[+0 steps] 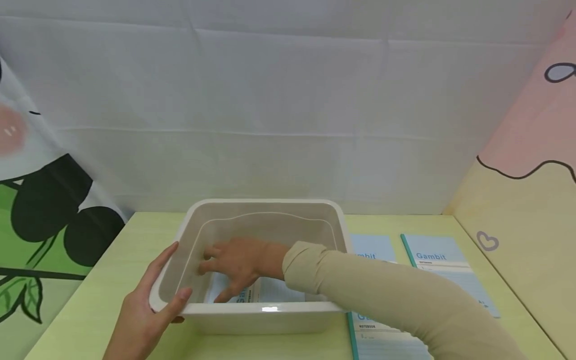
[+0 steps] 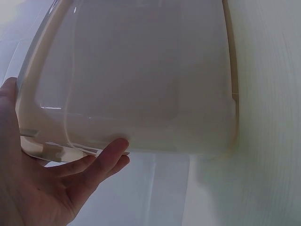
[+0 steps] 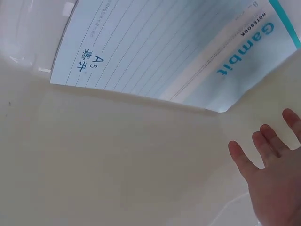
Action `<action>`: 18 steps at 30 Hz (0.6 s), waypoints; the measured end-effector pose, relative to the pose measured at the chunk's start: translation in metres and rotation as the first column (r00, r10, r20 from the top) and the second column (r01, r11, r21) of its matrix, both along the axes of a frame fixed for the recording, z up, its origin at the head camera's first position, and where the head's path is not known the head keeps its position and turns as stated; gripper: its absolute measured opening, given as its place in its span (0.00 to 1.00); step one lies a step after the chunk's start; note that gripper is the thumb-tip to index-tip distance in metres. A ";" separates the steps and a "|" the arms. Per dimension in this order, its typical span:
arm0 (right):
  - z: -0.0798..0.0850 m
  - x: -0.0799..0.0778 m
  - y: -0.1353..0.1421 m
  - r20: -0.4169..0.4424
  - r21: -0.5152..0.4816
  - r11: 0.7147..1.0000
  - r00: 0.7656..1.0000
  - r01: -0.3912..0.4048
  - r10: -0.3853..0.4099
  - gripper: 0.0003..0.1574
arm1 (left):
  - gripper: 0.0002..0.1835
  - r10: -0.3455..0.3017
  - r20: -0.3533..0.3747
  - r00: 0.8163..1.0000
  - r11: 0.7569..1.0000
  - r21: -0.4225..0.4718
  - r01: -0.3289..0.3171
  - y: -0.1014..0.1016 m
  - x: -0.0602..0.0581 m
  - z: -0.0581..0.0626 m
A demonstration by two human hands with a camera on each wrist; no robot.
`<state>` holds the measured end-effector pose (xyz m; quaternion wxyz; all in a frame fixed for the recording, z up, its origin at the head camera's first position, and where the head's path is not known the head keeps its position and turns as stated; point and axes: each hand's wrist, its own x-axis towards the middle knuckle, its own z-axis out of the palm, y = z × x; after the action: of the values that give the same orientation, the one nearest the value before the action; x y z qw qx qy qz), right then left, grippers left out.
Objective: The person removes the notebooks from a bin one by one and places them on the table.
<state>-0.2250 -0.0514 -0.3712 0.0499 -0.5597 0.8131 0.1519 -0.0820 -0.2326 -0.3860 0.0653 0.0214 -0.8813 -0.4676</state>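
Observation:
A white plastic bin (image 1: 265, 202) stands in the middle of the table. My left hand (image 1: 141, 310) grips its front left corner, thumb over the rim and fingers around the outside; in the left wrist view the fingers (image 2: 110, 153) lie along the outer wall. Inside the bin, my right hand (image 1: 243, 260) is spread, palm down, over a pale blue notebook (image 1: 279, 290). That notebook lies flat at the front of the bin floor, partly covered by the hand and forearm. In the right wrist view, the right fingers (image 3: 242, 157) are straight, hold nothing and are apart from the notebook.
Right of the bin, similar Gambit notebooks lie on the yellow table (image 1: 157, 230): one at the far right (image 1: 450, 290), one behind the sleeve (image 1: 371, 244), one at the front (image 1: 382, 345). A white cloth (image 1: 270, 100) hangs behind; printed panels flank both sides.

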 end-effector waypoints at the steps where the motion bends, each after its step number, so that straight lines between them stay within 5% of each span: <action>1: -0.002 0.000 0.000 0.003 0.010 1.000 1.000 0.000 0.000 0.48 | 0.43 -0.001 -0.004 1.000 1.000 0.000 0.001 0.000 0.000 0.000; 11: -0.022 0.007 -0.005 0.072 0.122 0.990 0.996 -0.065 0.056 0.37 | 0.43 0.004 0.019 1.000 1.000 0.003 -0.004 -0.001 0.000 -0.001; 18: -0.027 0.014 -0.005 0.027 0.144 0.987 0.998 -0.067 0.064 0.34 | 0.43 0.001 -0.012 1.000 1.000 0.008 -0.001 0.000 0.001 -0.001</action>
<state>-0.2111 -0.0565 -0.3986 0.0944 -0.5827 0.7805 0.2057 -0.0814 -0.2327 -0.3866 0.0708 0.0193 -0.8790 -0.4712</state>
